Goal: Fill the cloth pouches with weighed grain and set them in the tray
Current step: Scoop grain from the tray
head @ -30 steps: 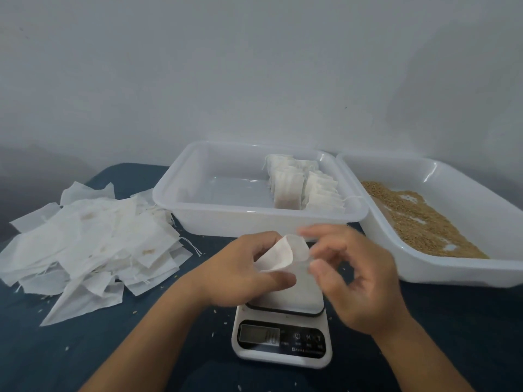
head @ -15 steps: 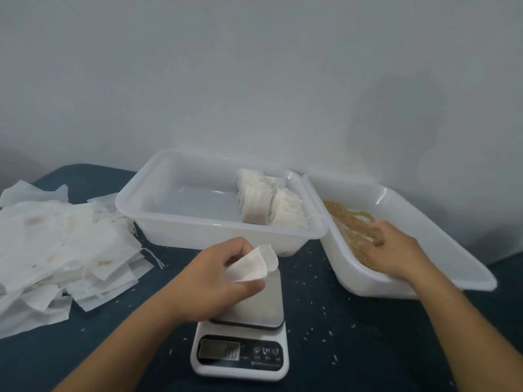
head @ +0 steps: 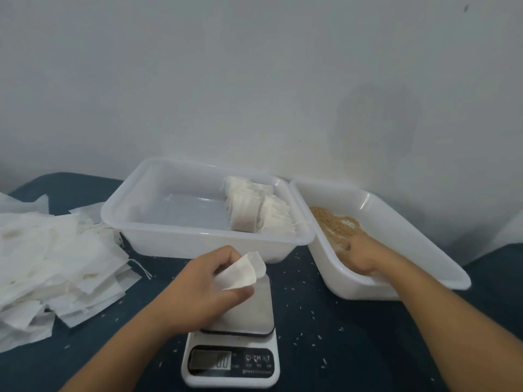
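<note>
My left hand (head: pixel 208 281) pinches an empty white cloth pouch (head: pixel 244 270) just above the scale's steel platform (head: pixel 256 312), with the pouch mouth gaping to the right. The white digital scale (head: pixel 230 376) stands in front of me, its display lit. My right hand (head: pixel 360 256) is down in the white grain tub (head: pixel 402 230), fingers curled into the brown grain (head: pixel 332 223) with the fingertips buried. Behind the scale, the clear tray (head: pixel 158 230) holds several filled pouches (head: pixel 256 213) standing in rows at its right end.
A loose pile of empty white pouches (head: pixel 56 264) covers the left of the dark blue table (head: pixel 325 329). Stray grains dot the table around the scale. A pale wall rises right behind both containers.
My right hand left the pouch mouth and went right into the grain tub, where it now digs into the grain. My left hand keeps the pouch over the scale.
</note>
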Motion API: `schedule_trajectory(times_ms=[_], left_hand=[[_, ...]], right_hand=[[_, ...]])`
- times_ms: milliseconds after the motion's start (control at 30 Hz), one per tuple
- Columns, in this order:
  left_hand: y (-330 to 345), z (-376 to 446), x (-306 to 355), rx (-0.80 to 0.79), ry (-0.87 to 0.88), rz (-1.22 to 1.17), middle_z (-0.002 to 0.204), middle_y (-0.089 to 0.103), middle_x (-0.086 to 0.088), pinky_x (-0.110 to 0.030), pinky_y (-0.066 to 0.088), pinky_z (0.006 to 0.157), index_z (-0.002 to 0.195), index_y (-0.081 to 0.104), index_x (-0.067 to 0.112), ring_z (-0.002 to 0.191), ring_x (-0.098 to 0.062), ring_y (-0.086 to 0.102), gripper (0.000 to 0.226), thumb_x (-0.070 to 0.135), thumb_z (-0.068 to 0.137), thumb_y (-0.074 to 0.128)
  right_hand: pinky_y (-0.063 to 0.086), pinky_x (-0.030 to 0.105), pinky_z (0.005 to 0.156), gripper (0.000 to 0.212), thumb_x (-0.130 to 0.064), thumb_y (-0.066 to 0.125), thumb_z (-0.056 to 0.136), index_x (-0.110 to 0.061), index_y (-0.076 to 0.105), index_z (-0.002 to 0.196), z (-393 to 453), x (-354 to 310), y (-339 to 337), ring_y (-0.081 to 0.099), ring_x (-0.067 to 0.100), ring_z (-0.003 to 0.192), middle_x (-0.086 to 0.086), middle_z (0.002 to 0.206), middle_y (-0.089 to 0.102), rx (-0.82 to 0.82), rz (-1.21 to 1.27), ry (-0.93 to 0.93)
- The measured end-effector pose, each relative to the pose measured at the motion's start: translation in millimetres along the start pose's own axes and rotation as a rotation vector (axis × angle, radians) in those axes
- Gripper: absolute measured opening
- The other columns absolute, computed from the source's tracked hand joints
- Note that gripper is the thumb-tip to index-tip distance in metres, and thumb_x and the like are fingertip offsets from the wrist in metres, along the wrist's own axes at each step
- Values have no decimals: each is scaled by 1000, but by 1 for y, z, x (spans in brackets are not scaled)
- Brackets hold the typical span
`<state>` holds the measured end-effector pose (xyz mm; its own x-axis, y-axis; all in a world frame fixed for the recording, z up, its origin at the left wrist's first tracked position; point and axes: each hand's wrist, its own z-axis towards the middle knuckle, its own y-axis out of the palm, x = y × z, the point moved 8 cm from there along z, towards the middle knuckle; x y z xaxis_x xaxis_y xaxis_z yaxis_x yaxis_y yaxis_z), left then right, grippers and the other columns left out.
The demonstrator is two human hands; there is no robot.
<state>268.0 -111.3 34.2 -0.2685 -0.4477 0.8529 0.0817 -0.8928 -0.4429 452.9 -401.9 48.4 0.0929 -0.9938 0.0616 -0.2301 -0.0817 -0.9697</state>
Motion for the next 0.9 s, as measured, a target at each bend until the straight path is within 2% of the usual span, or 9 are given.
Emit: schedule_trajectory(times_ms=[100,200,300,400,500,600,667,767,900], left_hand=[[1,0,2,-2,4,-3,84,66,17,-8,44,64,88,60,42,72,1,60,25,57,71,69],[2,-1,4,-10,3,1,83,65,19,-8,43,62,86,59,43,72,1,60,20,50,75,73],[2,-1,5,-18,6,21,85,65,20,-6,42,61,86,59,45,75,2,60,22,37,85,79],[3,-2,5,-18,5,28,84,65,20,-7,42,61,86,59,44,75,2,60,24,32,86,80],[4,-2,6,-30,0,36,86,66,21,-8,42,61,88,59,45,78,2,61,23,34,86,80],[5,-3,6,-46,-6,39,87,66,20,-9,43,61,88,59,45,79,1,62,20,41,84,78],[6,-3,6,-46,3,26,87,66,19,-8,44,63,88,60,44,79,0,62,18,45,80,76],[6,-2,6,-41,8,18,87,67,19,-7,44,66,89,60,44,81,-1,62,23,56,72,69],[7,-1,3,-41,18,41,88,66,18,-10,43,63,90,59,42,80,-3,62,28,61,71,66]], right_hand=[[46,30,65,35,-34,51,105,-12,61,79,-3,27,-16,61,19,72,3,81,67,-38,-27,27],[43,27,63,32,-30,52,106,-12,61,81,-6,63,-45,58,19,74,3,83,63,4,-142,83],[46,29,76,22,-23,49,105,-11,67,107,-13,100,-69,61,20,88,5,107,68,43,-358,163],[55,33,87,13,-25,54,100,-21,66,98,-18,140,-83,65,18,91,-4,100,66,23,-512,257],[51,42,101,12,-27,60,94,-25,69,101,-14,169,-88,64,21,101,-5,106,65,-31,-617,335],[49,39,101,17,-34,61,95,-29,72,106,-18,166,-83,64,20,106,-6,114,67,-51,-533,294],[48,38,102,18,-29,61,99,-28,73,112,-22,159,-78,62,22,110,-5,120,67,-66,-396,231],[43,35,111,33,-18,54,104,-38,67,126,-22,146,-69,56,20,124,-8,134,58,-123,-341,122],[37,34,116,38,-20,48,108,-42,61,136,-19,121,-57,48,19,139,-6,150,49,-160,-283,17]])
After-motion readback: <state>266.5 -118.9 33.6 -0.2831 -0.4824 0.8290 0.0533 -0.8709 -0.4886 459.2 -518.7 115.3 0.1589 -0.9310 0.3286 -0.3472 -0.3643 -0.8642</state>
